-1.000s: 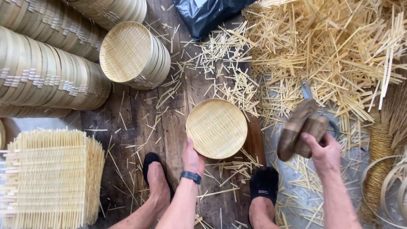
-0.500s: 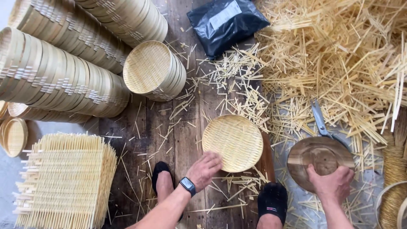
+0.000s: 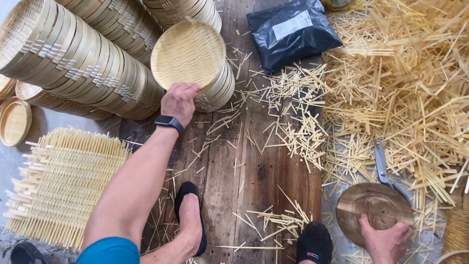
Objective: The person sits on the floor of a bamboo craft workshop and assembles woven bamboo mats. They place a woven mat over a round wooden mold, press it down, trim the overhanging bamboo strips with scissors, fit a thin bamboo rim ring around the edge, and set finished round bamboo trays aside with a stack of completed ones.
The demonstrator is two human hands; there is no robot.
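Left hand grasps round woven bamboo tray | seat flush on stack | right hand grips round wooden disc at floor's lower right edge.

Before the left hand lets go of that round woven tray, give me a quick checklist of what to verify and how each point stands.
1. Left hand grips the round woven tray at its lower rim: ok.
2. Tray lines up face-on with the short stack of trays behind it: ok.
3. Tray fully seated against that stack: cannot tell, the contact is hidden.
4. Long stacks of trays lying beside it are in steady rows: ok.
5. Right hand rests on the round wooden disc: ok.
6. Floor planks free of loose bamboo sticks: not ok, sticks are scattered around both feet.
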